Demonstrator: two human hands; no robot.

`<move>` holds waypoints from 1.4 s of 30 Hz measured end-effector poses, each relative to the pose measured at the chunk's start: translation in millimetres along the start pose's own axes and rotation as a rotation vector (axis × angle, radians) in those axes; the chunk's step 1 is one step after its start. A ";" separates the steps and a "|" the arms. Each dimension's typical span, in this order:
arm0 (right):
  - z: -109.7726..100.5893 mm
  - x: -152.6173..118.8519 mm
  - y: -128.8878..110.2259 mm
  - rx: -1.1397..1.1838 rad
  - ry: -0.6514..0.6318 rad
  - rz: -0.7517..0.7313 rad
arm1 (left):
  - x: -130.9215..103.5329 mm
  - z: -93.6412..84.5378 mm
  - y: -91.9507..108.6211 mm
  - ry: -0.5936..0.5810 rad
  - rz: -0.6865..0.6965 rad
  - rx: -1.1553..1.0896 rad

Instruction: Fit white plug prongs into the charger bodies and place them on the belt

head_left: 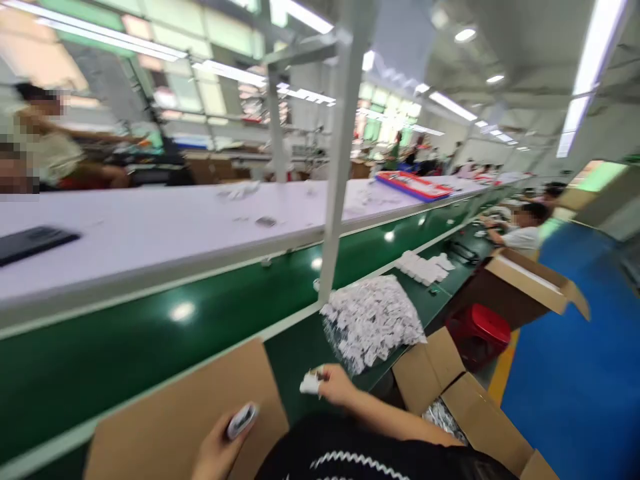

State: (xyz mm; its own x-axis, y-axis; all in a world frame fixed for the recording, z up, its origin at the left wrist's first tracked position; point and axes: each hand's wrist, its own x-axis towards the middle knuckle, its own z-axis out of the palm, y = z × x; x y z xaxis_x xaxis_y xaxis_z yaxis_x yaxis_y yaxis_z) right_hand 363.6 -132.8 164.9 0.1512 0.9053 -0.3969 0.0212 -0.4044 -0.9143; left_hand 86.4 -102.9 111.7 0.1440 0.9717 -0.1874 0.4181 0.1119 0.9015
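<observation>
My left hand (220,445) is closed round a small white and dark oval part (242,421), above a brown cardboard sheet (175,407). To its right, my right hand (338,385) pinches a small white piece (311,383) over the dark green bench (295,360). Just beyond my right hand lies a clear plastic bag (375,319) full of many small white parts. The fine details of both held pieces are blurred.
Behind the bench run a green conveyor belt (125,327) and a white shelf (150,227) with a red and blue tray (413,185). A white post (340,153) stands ahead. At right are an open carton (480,407), a red stool (479,330) and a seated person (523,233).
</observation>
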 end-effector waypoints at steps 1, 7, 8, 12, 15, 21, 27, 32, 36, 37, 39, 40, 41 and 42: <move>-0.4 -5.4 -9.4 0.005 -0.020 -0.018 | -8.3 0.6 25.3 -0.074 0.024 -0.010; 21.1 -13.3 -62.7 0.057 -0.098 -0.199 | -13.1 -20.3 104.4 -0.126 0.237 -0.200; 26.4 -17.0 -71.0 0.065 -0.091 -0.236 | -16.5 -24.9 106.9 -0.132 0.274 -0.205; 45.8 -36.8 -93.3 0.037 -0.122 -0.308 | -40.3 -40.3 111.6 -0.154 0.357 -0.195; 60.3 -40.7 -99.4 0.040 -0.145 -0.307 | -51.7 -52.5 112.5 -0.184 0.364 -0.202; 78.6 -37.5 -104.2 0.047 -0.197 -0.269 | -62.0 -69.9 118.2 -0.261 0.208 -0.203; 82.2 -48.3 -103.1 -0.060 -0.228 -0.404 | -67.5 -74.2 121.0 -0.242 0.183 -0.203; 77.4 -55.4 -99.5 -0.149 -0.252 -0.470 | -67.4 -70.9 128.0 -0.269 0.209 -0.211; 71.7 -57.3 -97.6 -0.183 -0.228 -0.543 | -69.3 -67.8 132.5 -0.266 0.226 -0.197; 70.6 -57.5 -97.7 -0.194 -0.226 -0.563 | -70.1 -67.9 133.7 -0.269 0.227 -0.178; 69.0 -58.0 -98.3 -0.215 -0.227 -0.588 | -72.0 -69.2 136.8 -0.277 0.228 -0.111; 68.6 -58.3 -98.7 -0.221 -0.227 -0.591 | -73.0 -70.3 138.5 -0.282 0.231 -0.068; 68.4 -58.7 -98.9 -0.220 -0.229 -0.588 | -74.1 -71.5 140.4 -0.286 0.239 -0.023; 68.4 -59.1 -99.0 -0.209 -0.230 -0.577 | -75.1 -72.8 142.1 -0.291 0.252 0.020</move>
State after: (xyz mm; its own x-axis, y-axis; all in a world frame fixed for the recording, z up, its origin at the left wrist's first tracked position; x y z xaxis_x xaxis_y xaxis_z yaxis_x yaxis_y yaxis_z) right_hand 284.9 -137.5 273.4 -0.1572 0.9797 0.1241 0.2309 0.1586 -0.9600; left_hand 69.7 -144.8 282.3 0.4918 0.8682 -0.0666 0.3538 -0.1294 0.9263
